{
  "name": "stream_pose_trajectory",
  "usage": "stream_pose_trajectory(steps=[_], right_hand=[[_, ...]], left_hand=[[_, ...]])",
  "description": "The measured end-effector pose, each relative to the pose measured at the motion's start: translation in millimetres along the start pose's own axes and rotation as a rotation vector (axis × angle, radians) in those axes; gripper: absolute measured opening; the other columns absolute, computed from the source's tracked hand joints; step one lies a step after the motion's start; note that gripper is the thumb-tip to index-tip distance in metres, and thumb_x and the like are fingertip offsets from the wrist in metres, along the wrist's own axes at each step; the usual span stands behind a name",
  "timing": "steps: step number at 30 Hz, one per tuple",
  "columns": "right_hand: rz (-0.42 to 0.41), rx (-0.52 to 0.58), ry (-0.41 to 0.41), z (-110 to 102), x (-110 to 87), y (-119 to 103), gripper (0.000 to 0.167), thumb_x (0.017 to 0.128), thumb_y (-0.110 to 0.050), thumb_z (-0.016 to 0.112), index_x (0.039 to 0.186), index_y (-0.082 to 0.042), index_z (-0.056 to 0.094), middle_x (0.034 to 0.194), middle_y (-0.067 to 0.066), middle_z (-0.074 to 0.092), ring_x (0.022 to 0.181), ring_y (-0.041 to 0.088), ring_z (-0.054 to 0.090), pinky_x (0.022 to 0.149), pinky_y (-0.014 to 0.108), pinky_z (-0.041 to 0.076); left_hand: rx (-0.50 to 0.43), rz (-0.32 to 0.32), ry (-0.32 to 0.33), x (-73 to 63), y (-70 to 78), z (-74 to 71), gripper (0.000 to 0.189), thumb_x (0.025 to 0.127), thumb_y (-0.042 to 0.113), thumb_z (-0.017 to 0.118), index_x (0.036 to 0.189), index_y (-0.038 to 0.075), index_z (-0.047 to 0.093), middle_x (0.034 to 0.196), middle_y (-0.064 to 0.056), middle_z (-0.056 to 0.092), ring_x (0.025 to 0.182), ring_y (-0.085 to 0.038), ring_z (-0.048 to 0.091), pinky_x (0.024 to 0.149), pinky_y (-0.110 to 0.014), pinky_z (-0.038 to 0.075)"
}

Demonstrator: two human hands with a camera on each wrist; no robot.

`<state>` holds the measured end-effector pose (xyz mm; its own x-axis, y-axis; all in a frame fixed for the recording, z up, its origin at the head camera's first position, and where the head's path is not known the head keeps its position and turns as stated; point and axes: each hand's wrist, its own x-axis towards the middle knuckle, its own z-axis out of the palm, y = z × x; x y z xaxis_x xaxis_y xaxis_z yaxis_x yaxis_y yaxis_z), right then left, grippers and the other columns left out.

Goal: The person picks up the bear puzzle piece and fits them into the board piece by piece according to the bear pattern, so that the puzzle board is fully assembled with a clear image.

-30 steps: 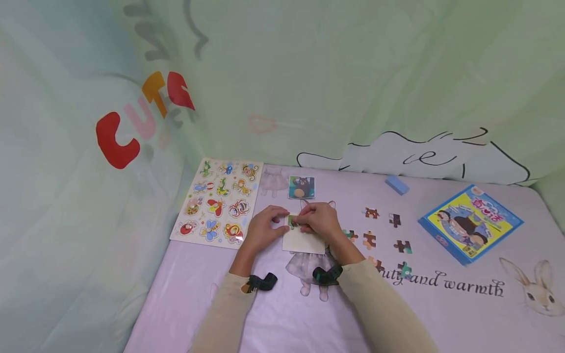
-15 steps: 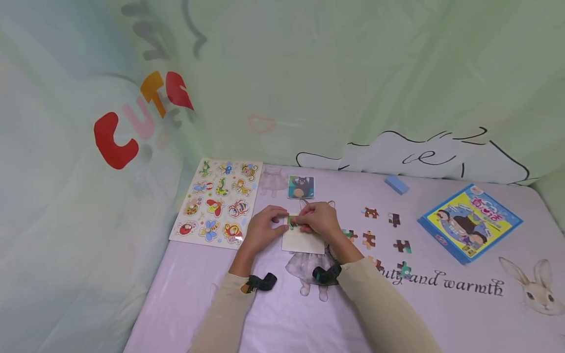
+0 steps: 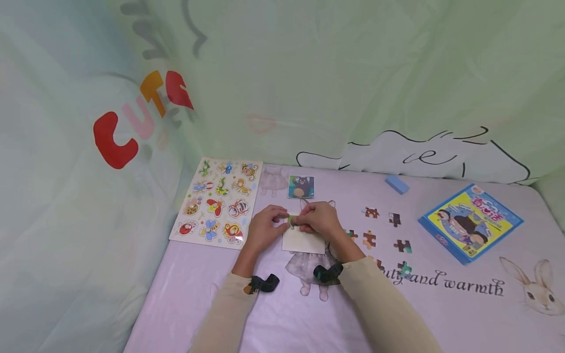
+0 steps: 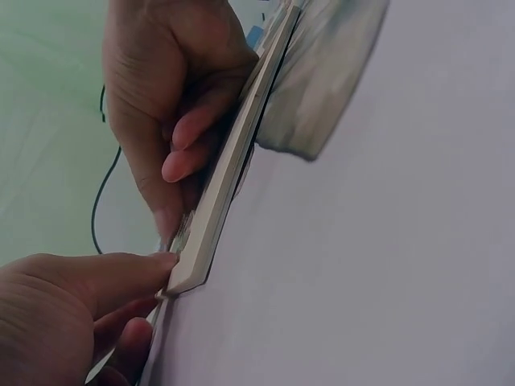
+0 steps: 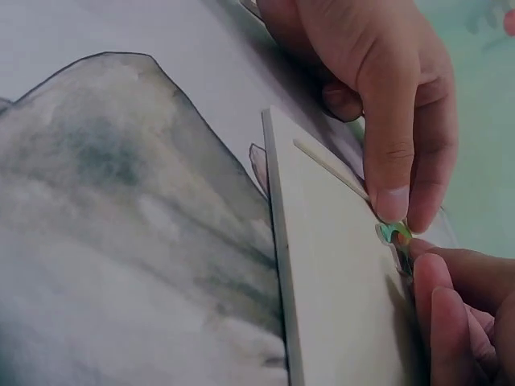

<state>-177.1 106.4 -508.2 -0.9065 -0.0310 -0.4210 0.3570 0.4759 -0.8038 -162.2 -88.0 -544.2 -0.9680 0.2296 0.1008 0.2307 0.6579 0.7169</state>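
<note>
A square, cream-coloured puzzle tray [image 3: 304,243] lies in front of me. At its upper left corner sits a small green puzzle piece [image 3: 291,221], mostly hidden by fingers; in the right wrist view its green and orange knob [image 5: 394,234] shows. My right hand [image 3: 321,218] pinches this piece between thumb and index finger, the other fingers curled. My left hand [image 3: 265,228] holds the tray's left corner, thumb on top by the piece and fingers against the outer edge. Several loose puzzle pieces [image 3: 370,239] lie to the right, some partly behind my right arm.
A bear picture card [image 3: 301,187] lies beyond the tray. Left of it is a board of cartoon insects [image 3: 216,203]. Towards the right stand a blue block [image 3: 397,185] and a blue and yellow box [image 3: 470,223]. Curtain-like cloth [image 3: 282,88] rises behind the table.
Both hands stay at the tray's upper left corner. My right fingertips have shifted slightly over the green puzzle piece, covering more of it. The tray has not visibly moved.
</note>
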Motion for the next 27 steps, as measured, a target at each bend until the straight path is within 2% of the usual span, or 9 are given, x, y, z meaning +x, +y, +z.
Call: stream_pose_trajectory(steps=[5, 13, 19, 27], right_hand=[[-0.015, 0.003, -0.034, -1.1, 0.4, 2.3, 0.024, 0.08, -0.023, 0.088, 0.085, -0.008, 0.07, 0.065, 0.003, 0.067, 0.054, 0.011, 0.065, 0.053, 0.02, 0.05], [-0.044, -0.024, 0.011, 1.2, -0.4, 3.8, 0.027, 0.079, -0.026, 0.089, 0.083, -0.008, 0.069, 0.063, 0.003, 0.068, 0.052, 0.011, 0.064, 0.051, 0.019, 0.047], [-0.046, -0.024, 0.028, 2.5, -0.5, 3.5, 0.026, 0.08, -0.025, 0.089, 0.083, -0.008, 0.069, 0.063, 0.004, 0.068, 0.052, 0.011, 0.065, 0.05, 0.019, 0.048], [-0.057, 0.009, 0.026, 1.4, -1.7, 5.6, 0.025, 0.081, -0.024, 0.087, 0.083, -0.008, 0.069, 0.062, 0.003, 0.068, 0.053, 0.01, 0.066, 0.051, 0.019, 0.048]], left_hand=[[-0.009, -0.032, 0.002, -1.0, 2.0, -0.9, 0.024, 0.088, 0.021, 0.079, 0.111, 0.015, 0.076, 0.121, 0.005, 0.07, 0.095, -0.012, 0.063, 0.085, -0.031, 0.051], [-0.019, -0.033, 0.007, -0.3, 2.9, -0.4, 0.024, 0.09, 0.023, 0.077, 0.113, 0.017, 0.076, 0.119, 0.006, 0.07, 0.092, -0.01, 0.061, 0.082, -0.03, 0.05], [0.02, -0.032, 0.009, 1.3, 4.7, 0.6, 0.022, 0.089, 0.025, 0.079, 0.11, 0.018, 0.078, 0.119, 0.006, 0.07, 0.091, -0.01, 0.061, 0.081, -0.027, 0.05], [0.045, -0.038, 0.015, 6.2, 8.9, 1.6, 0.018, 0.087, 0.026, 0.081, 0.104, 0.02, 0.08, 0.115, 0.008, 0.07, 0.084, -0.008, 0.057, 0.073, -0.024, 0.044]])
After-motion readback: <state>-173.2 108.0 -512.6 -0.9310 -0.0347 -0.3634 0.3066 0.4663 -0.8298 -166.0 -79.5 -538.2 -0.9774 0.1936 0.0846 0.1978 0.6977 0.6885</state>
